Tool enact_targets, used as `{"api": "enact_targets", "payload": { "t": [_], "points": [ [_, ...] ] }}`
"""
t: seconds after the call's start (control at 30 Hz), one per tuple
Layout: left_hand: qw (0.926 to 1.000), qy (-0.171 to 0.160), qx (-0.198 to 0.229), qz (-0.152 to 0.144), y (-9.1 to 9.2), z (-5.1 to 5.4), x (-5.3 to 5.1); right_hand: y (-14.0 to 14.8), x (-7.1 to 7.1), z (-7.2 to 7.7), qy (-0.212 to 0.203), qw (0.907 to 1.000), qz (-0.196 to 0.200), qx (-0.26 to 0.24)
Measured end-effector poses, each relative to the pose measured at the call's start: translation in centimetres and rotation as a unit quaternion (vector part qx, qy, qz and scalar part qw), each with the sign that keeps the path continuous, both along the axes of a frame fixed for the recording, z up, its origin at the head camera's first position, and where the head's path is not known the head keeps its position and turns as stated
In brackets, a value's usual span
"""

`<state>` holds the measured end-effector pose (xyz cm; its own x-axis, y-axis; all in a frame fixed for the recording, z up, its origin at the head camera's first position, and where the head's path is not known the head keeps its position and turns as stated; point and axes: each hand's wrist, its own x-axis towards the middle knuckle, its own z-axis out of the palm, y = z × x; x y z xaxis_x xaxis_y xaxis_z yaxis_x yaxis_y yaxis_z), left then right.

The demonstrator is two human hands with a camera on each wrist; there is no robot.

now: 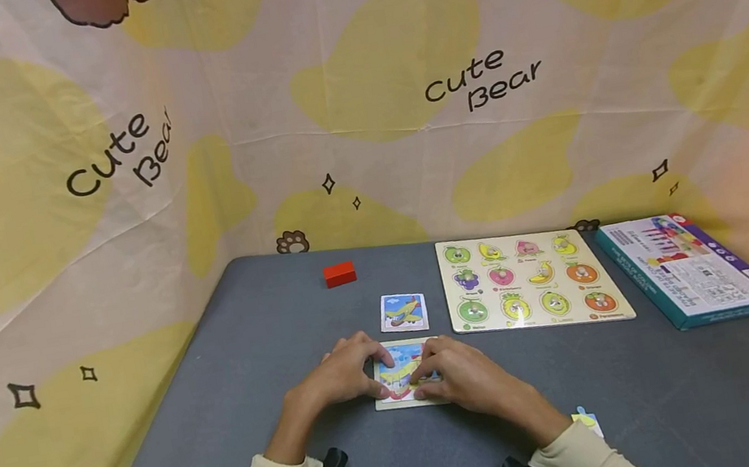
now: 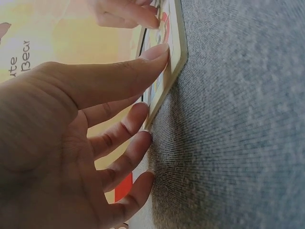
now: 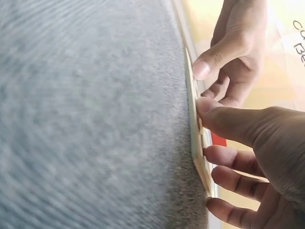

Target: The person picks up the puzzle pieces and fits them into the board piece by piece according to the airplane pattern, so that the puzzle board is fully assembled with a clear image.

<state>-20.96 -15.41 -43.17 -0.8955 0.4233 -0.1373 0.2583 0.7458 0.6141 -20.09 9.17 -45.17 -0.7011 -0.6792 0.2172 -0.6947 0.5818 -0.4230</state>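
Note:
A small wooden jigsaw board (image 1: 392, 405) with an airplane picture lies flat on the table, partly covered by both hands. My left hand (image 1: 349, 370) rests on its left side; in the left wrist view the straight thumb (image 2: 155, 53) presses the picture face, and the other fingers bend loosely by the board's edge. On the board's right part, my right hand (image 1: 465, 374) pinches a puzzle piece (image 3: 200, 126) between thumb and fingers. This piece is mostly hidden and looks slightly raised in the right wrist view. Just beyond the board lies a square airplane picture card (image 1: 403, 313).
A red block (image 1: 340, 275) stands at the back. To the right lie a fruit picture board (image 1: 531, 281) and a teal-edged box (image 1: 693, 271). Beside the right cuff, a small yellow and blue piece (image 1: 588, 422) is partly hidden. A patterned curtain surrounds the table.

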Motion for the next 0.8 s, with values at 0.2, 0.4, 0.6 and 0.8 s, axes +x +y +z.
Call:
{"api": "enact_targets", "payload": {
  "t": [0.2, 0.4, 0.6, 0.8],
  "points": [
    [1.0, -0.002, -0.001, -0.001, 0.2, 0.2, 0.2, 0.1, 0.0, -0.1, -0.007, 0.9999, -0.01, -0.007],
    [0.9992, 0.006, -0.036, 0.014, 0.9, 0.5, 0.5, 0.1, 0.1, -0.1, -0.012, 0.9997, -0.017, -0.012],
    [0.9973, 0.02, -0.062, 0.033, 1.8, 0.4, 0.9, 0.0, 0.1, 0.0, -0.01, 0.9996, -0.024, -0.005],
    [0.9974, 0.028, -0.055, 0.038, 2.1, 0.3, 1.1, 0.2, 0.0, 0.2, -0.023, 0.9994, -0.024, -0.001]
  ]
}}
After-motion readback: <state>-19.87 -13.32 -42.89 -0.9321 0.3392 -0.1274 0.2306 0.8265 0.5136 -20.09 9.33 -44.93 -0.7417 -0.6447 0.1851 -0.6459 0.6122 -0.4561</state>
